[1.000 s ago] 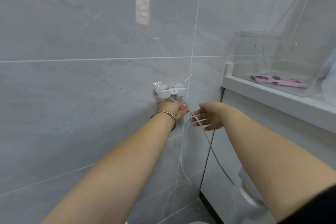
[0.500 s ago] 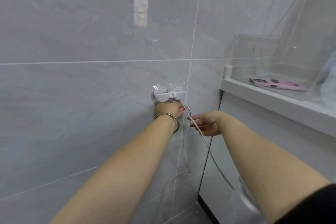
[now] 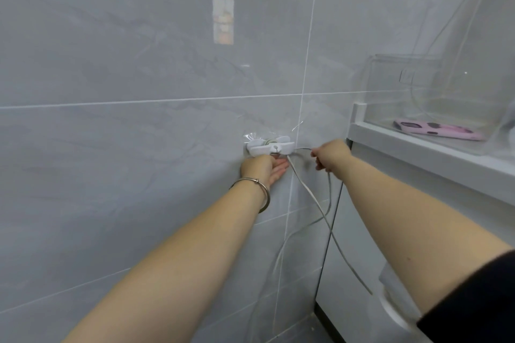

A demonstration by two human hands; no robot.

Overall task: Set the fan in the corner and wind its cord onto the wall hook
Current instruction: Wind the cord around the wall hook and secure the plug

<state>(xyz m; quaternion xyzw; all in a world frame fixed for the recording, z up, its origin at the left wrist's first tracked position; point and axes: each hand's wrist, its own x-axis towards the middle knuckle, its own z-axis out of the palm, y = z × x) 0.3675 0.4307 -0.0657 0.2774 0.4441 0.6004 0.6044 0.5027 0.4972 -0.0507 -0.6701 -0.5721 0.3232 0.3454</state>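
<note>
Mid-frame, my left hand (image 3: 262, 168), fingers straight, braces under the wall hook (image 3: 270, 147), likely to steady it, while my right hand (image 3: 330, 157) pinches the cord (image 3: 312, 199) just right of it, drawing a turn tight, slack trailing lower right.

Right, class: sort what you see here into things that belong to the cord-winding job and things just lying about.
Job in hand:
wall hook
cord
right hand, pinching the cord
left hand, flat under the hook
fan, only its edge shows

Lying about:
pink phone case
clear box
white shelf
</note>
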